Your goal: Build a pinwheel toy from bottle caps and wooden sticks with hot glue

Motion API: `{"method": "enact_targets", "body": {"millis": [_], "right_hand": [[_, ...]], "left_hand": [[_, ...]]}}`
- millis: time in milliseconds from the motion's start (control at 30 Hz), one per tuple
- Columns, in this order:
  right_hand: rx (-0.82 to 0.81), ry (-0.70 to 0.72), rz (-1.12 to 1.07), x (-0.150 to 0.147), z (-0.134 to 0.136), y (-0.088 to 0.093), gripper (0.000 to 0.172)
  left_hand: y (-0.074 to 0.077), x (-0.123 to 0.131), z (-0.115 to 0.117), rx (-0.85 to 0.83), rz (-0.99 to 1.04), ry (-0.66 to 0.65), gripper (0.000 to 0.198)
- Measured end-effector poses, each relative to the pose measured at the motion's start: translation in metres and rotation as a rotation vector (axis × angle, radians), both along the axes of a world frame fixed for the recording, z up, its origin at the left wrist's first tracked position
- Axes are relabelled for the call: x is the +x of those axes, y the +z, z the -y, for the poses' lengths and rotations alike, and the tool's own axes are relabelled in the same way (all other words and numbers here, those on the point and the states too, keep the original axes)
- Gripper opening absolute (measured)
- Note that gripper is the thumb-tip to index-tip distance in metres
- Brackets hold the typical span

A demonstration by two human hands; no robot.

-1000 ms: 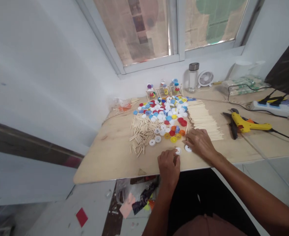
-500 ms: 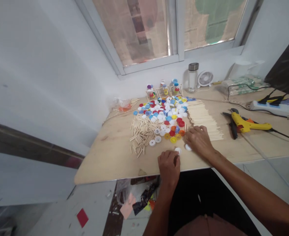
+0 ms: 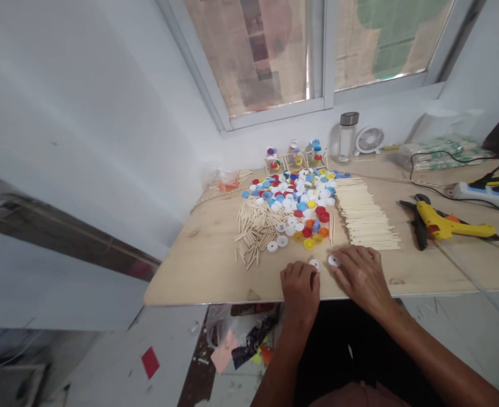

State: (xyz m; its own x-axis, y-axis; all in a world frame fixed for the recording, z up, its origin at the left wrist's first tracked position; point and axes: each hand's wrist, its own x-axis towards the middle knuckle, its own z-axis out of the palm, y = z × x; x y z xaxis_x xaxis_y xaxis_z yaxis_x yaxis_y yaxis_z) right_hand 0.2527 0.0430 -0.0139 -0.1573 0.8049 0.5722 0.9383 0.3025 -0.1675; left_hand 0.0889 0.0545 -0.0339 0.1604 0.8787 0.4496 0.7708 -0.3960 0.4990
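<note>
My left hand (image 3: 299, 289) rests near the table's front edge, fingers curled, with thumb and fingertips on a white bottle cap (image 3: 315, 264). Just to its right, a second white bottle cap (image 3: 333, 260) lies between the thumb and fingers of my right hand (image 3: 361, 278). Both caps are close to the tabletop. Beyond my hands a few short sticks (image 3: 332, 230) lie side by side. To their left is a heap of coloured bottle caps (image 3: 302, 206), with a pile of short sticks (image 3: 255, 229) beside it. Long thin sticks (image 3: 365, 215) lie in a layer on the right.
A yellow glue gun (image 3: 452, 227) and dark-handled pliers (image 3: 420, 226) lie at right, near a power strip (image 3: 486, 195). Along the wall stand small stick-and-cap models (image 3: 296, 158), a glass bottle (image 3: 346, 141) and a white fan (image 3: 369, 140). The wooden table (image 3: 198, 265) ends just before my body.
My right hand has moved back from beside the short sticks to the right-hand white cap. My left hand stays at its cap. The view has shifted slightly left.
</note>
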Motion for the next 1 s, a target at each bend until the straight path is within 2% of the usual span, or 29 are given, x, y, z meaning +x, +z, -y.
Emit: {"method": "enact_targets", "body": {"millis": [233, 500, 667, 767, 867, 1000], "right_hand": [[-0.031, 0.031, -0.005, -0.008, -0.002, -0.005, 0.017], [-0.04, 0.097, -0.05, -0.003, 0.002, -0.008, 0.018], [-0.06, 0.151, -0.074, 0.0, 0.004, -0.008, 0.024], [-0.059, 0.161, -0.09, 0.001, 0.004, -0.008, 0.026], [-0.047, 0.156, -0.101, 0.001, 0.004, -0.009, 0.026], [-0.044, 0.146, -0.1, 0.001, 0.004, -0.009, 0.026]], "left_hand": [[0.005, -0.015, -0.004, -0.017, -0.071, 0.036, 0.009], [0.004, -0.029, -0.005, -0.011, 0.151, -0.021, 0.022], [0.0, -0.052, -0.008, 0.068, 0.228, 0.109, 0.015], [0.003, -0.079, -0.017, 0.102, 0.178, 0.226, 0.015], [0.009, -0.103, -0.032, 0.105, 0.063, 0.285, 0.017], [0.019, -0.117, -0.057, 0.02, -0.137, 0.328, 0.02]]}}
